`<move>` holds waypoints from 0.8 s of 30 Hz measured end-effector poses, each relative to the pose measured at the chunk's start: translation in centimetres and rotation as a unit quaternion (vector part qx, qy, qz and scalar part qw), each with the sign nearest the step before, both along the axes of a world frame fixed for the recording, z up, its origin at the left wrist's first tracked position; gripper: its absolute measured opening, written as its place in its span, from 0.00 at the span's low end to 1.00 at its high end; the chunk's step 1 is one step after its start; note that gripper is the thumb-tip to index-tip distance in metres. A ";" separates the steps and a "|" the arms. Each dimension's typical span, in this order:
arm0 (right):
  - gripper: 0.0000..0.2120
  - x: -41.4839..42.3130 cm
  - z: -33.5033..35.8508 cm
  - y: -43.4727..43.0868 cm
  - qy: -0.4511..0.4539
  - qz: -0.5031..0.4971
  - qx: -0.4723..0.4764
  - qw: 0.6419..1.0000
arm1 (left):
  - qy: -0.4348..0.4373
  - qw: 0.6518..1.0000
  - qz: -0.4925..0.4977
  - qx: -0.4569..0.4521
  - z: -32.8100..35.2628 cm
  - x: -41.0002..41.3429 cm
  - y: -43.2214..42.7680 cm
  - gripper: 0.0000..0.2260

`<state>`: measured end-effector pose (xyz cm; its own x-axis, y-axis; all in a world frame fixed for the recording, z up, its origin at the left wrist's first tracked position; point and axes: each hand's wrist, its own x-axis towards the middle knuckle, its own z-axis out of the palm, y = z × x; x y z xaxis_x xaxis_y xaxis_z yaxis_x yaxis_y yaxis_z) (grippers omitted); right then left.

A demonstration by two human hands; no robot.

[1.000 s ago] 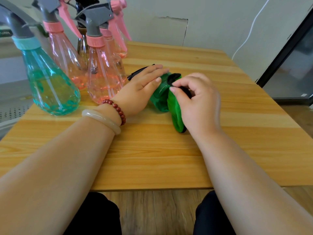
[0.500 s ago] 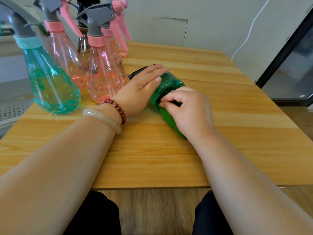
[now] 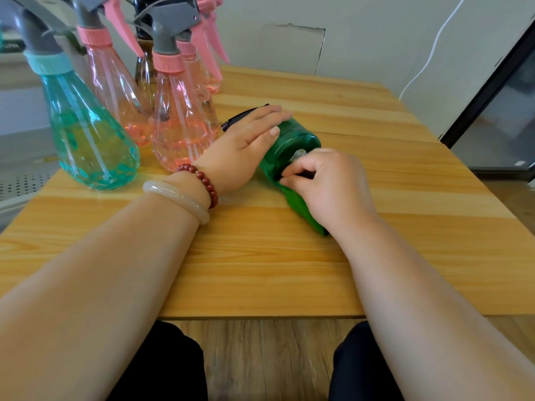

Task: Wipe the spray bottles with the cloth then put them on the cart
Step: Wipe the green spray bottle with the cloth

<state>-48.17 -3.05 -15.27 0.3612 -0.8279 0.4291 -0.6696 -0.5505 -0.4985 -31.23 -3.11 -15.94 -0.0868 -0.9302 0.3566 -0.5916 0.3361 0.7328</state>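
Since a second ago our right hand point(image 3: 327, 186) has dragged the green cloth point(image 3: 301, 206) off the top of the green spray bottle point(image 3: 292, 143) down to its base, fingers bunched around the cloth. Our left hand point(image 3: 246, 146) lies flat on the bottle, fingers straight, pinning it sideways on the wooden table point(image 3: 260, 270), just beside the upright pink bottles point(image 3: 179, 131) and teal bottle point(image 3: 86, 134).
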 end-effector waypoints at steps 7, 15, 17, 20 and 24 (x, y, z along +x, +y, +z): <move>0.03 -1.0 0.3 -0.6 -0.029 -0.106 0.034 0.993 | -0.002 1.000 0.002 0.004 0.0 0.0 0.0 0.17; 0.03 -0.8 -0.1 -0.8 0.003 -0.136 0.095 0.986 | -0.003 1.000 0.002 0.006 0.1 -0.1 0.0 0.17; 0.04 -1.0 0.0 -0.9 -0.032 -0.173 0.083 0.981 | 0.001 1.000 0.002 0.002 0.1 -0.1 0.1 0.17; 0.04 -1.3 0.0 -1.3 -0.125 -0.211 0.082 0.966 | 0.007 1.000 0.003 0.002 0.0 -0.2 0.0 0.17; 0.03 -0.9 -0.3 -1.0 -0.096 -0.173 0.110 0.974 | 0.001 1.000 0.007 -0.005 -0.1 -0.2 -0.2 0.16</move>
<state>-49.05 -4.09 -15.56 -0.0254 -0.9656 0.2589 -0.6788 -0.1735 -0.7136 -31.46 -3.28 -15.99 -0.0727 -0.9274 0.3669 -0.5953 0.3355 0.7301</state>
